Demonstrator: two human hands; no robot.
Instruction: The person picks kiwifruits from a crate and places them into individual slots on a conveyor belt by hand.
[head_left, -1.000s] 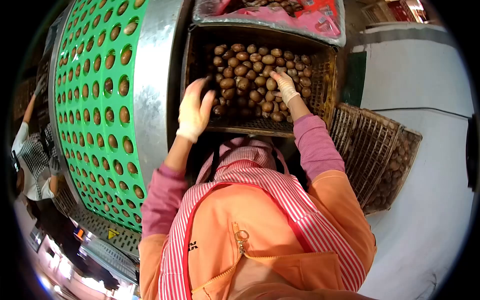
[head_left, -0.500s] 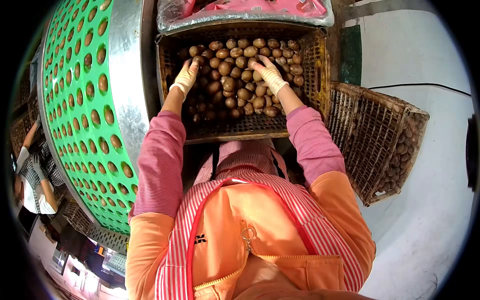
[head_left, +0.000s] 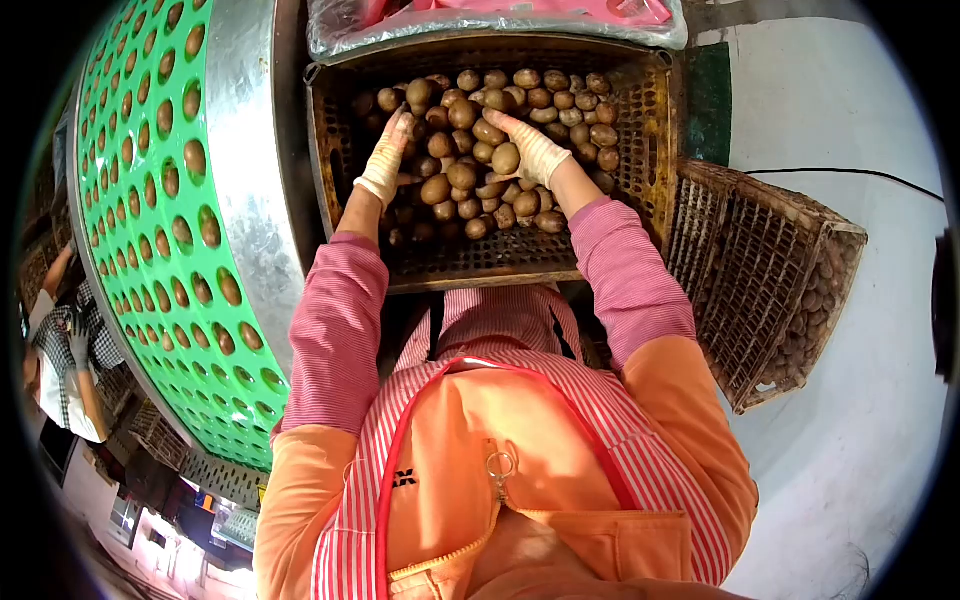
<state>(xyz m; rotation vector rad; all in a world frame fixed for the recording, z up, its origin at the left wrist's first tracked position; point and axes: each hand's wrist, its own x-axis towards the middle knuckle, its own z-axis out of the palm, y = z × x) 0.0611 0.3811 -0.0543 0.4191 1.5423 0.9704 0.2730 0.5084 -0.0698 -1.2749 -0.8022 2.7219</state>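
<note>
Many brown egg-like items (head_left: 462, 176) lie in a dark perforated crate (head_left: 480, 275) in front of me. Both hands are in the crate, cupped around a heap of these items between them. My left hand (head_left: 387, 158) is at the heap's left side, palm inward. My right hand (head_left: 530, 148) is at its right side, with the thumb and fingers against the items. Pale wraps cover parts of both hands. Some fingertips are hidden among the items.
A green panel (head_left: 150, 215) with rows of holes holding brown items curves along the left, beside a metal edge (head_left: 245, 130). Slatted crates (head_left: 740, 270) stand at the right. A plastic-lined box (head_left: 500, 28) is beyond the crate. Another person (head_left: 65, 380) is at far left.
My left hand has gone from above the crate's left edge into the crate. Both hands now gather a raised heap of items. The view has shifted, and lower holes in the green panel look unfilled.
</note>
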